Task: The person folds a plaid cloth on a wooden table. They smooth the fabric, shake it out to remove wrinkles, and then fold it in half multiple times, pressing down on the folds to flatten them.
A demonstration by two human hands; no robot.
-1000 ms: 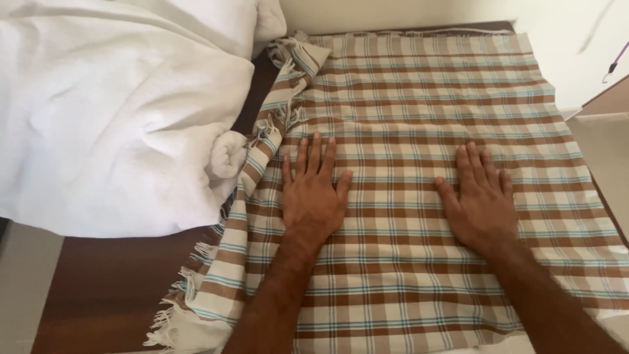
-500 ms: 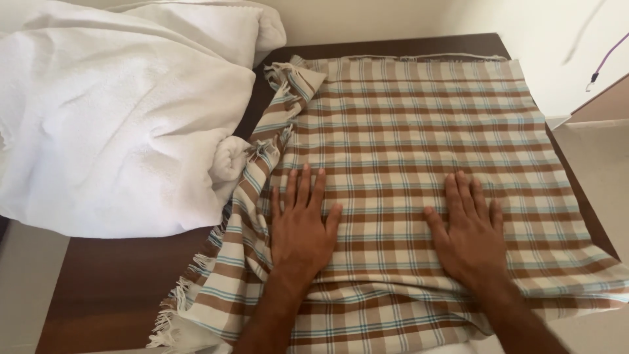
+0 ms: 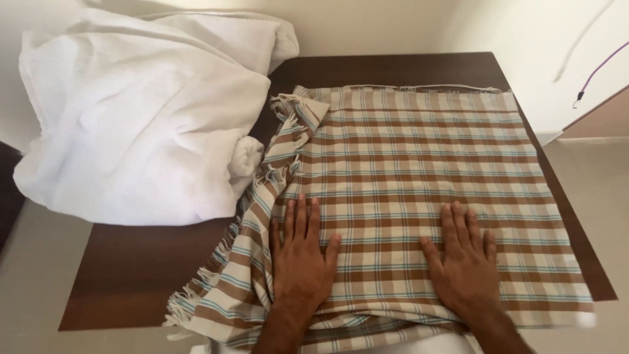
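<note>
Left hand (image 3: 301, 259) and right hand (image 3: 466, 262), fingers spread flat, pressed the folded checked cloth (image 3: 419, 170); its fringed left edge (image 3: 262, 216) remained untidy.

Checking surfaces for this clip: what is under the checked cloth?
The checked cloth lies on a dark wooden table, whose top shows around it. Both hands press flat on top. Whether anything else sits beneath is covered.

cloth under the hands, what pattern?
Cloth: brown, cream and light-blue plaid, fringed left edge. Head view.
</note>
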